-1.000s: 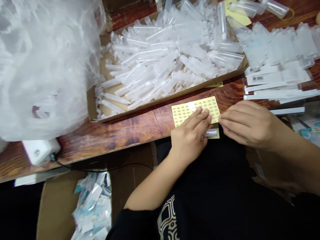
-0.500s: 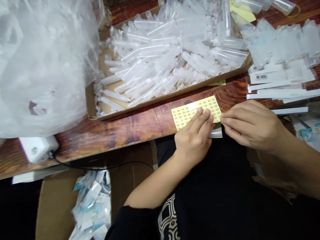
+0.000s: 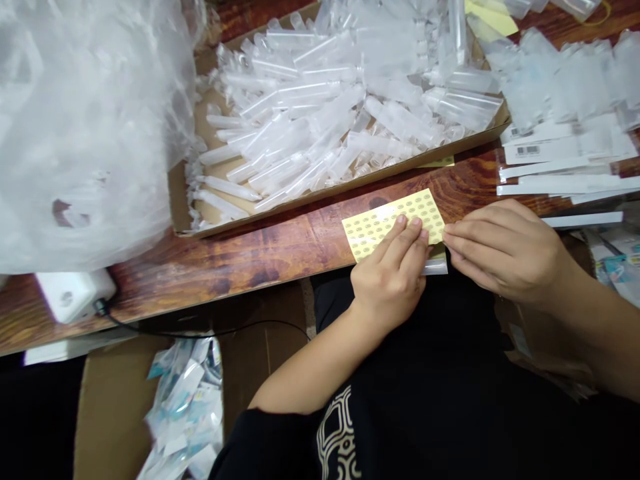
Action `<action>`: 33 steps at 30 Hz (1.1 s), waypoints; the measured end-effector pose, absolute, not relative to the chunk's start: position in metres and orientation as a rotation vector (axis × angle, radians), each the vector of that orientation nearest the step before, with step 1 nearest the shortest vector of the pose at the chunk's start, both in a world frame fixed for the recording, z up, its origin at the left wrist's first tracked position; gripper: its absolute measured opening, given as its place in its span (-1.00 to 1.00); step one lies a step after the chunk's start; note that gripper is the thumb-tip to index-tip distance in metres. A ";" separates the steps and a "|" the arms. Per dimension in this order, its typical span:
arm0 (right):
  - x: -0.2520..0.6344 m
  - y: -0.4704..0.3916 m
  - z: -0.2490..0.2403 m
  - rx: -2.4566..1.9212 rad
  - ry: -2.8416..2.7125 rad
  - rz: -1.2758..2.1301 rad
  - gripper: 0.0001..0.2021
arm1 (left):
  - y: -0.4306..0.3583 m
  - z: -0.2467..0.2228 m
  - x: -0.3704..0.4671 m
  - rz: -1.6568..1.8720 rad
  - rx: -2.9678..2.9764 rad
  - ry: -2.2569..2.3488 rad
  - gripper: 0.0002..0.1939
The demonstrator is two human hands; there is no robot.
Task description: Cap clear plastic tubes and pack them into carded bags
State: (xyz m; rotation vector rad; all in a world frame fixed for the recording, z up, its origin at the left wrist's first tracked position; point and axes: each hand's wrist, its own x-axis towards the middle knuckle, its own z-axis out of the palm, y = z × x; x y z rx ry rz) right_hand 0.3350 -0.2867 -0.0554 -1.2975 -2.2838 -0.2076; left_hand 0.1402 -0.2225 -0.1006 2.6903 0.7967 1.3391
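The person's left hand (image 3: 390,283) lies over a yellow, rectangular paper sheet printed with rows of small dark oval stickers (image 3: 365,230), its outstretched fingers flat on top and the sheet spreading beyond and to the left of their tips. Just below these fingers, on the right, the end of a translucent, cylindrical plastic tube (image 3: 436,267) shows; the palm hides the rest, so one cannot tell whether the thumb grips it. The right hand (image 3: 510,250) has its fingertips drawn together in a pinch at the sheet's right edge; what sits between them cannot be made out.

Farther out from the left fingertips, a shallow brown cardboard tray (image 3: 310,203) holds a heap of clear plastic tubes (image 3: 300,100) on the glossy reddish-brown wooden table (image 3: 280,257). Beyond the right fingers and to their right lie flat white packets with a printed barcode (image 3: 530,150). Well left of both hands' fingers bulges a large, whitish, translucent plastic bag (image 3: 80,133).
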 end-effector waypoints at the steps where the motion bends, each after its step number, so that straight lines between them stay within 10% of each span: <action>1: 0.335 -0.287 -0.056 -1.295 -2.282 -0.214 -0.82 | -0.223 -0.101 0.140 1.349 2.694 0.802 -0.84; 33: 0.322 -0.279 -0.065 -1.414 -1.612 0.015 -0.76 | -0.203 -0.080 0.133 1.057 2.607 0.723 -0.78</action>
